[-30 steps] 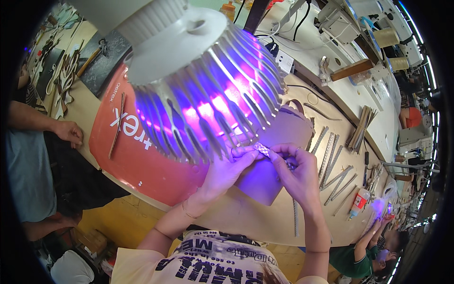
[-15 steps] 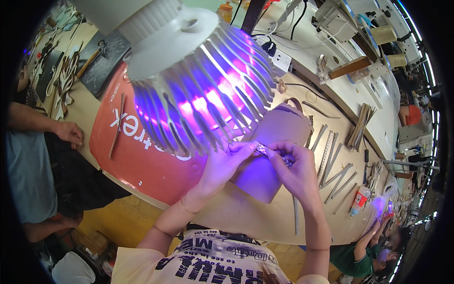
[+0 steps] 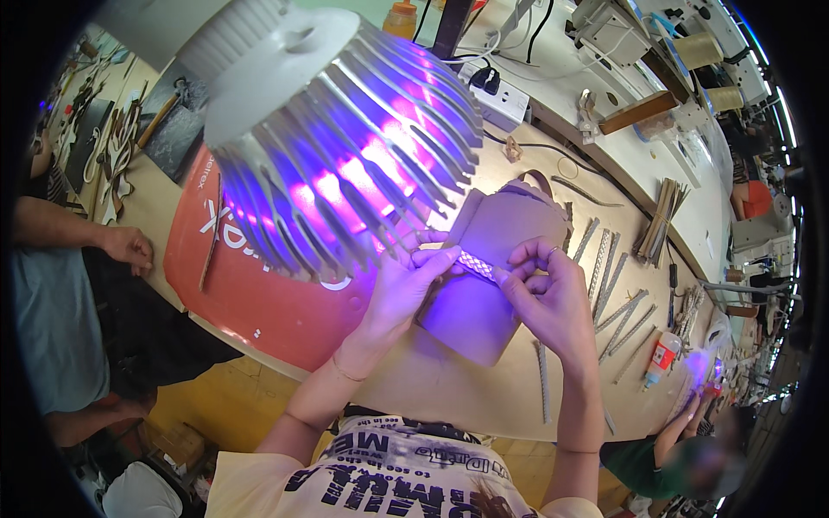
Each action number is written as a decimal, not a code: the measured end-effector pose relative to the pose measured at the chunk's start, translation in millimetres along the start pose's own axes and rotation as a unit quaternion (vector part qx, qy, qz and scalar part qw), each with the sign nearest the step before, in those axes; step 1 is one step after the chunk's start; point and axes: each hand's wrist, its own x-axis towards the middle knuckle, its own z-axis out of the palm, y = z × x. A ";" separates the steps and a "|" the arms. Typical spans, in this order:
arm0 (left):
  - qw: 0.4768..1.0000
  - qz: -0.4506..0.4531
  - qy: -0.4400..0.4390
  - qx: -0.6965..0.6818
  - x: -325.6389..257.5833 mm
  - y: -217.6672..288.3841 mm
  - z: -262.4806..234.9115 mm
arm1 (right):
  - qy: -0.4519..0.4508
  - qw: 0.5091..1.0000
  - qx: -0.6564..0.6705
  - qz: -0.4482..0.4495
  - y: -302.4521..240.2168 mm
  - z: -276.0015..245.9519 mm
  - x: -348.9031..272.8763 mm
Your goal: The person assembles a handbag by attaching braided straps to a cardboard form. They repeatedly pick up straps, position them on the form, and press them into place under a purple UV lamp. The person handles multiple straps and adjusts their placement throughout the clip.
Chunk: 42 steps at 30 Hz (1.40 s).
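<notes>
A short braided strip [image 3: 477,265] is stretched between my two hands, its woven pattern lit pale violet. My left hand [image 3: 399,287] pinches its left end, with some fingers hidden behind the lamp's rim. At the other end, my right hand [image 3: 548,298] grips it between thumb and fingertips. Beneath the hands lies a brown board-like piece [image 3: 471,332] with a scalloped far end. A big finned lamp [image 3: 345,151] glows purple just above and beyond my left hand.
Several braided strips [image 3: 610,285] lie to the right, near a glue bottle [image 3: 661,357] and a bundle of thin strips [image 3: 660,220]. A red sheet [image 3: 285,324] covers the left side. A power strip [image 3: 501,104] stands behind. Another person's hand [image 3: 129,249] rests at the left.
My hands have moved apart, and more of the braided strip shows between them, pulled straight. The lamp appears farther left in the view.
</notes>
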 end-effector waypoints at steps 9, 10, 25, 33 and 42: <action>0.999 -0.010 0.036 -0.026 4.1 -13.0 -2.6 | 0.019 1.000 0.003 -0.004 1.8 2.3 3.5; 0.998 -0.023 0.045 -0.022 4.8 -13.9 -3.1 | 0.020 1.000 -0.003 -0.005 1.5 2.4 3.6; 0.999 0.008 0.045 0.021 3.3 -16.0 3.5 | 0.029 0.998 -0.051 -0.012 -1.4 3.3 6.4; 0.960 0.171 0.078 0.209 -1.9 -14.5 14.6 | 0.031 0.996 -0.083 -0.029 2.5 3.4 9.2; 0.864 0.284 -0.059 0.411 -34.2 -10.8 23.9 | 0.027 0.995 -0.079 -0.054 2.6 -6.0 2.7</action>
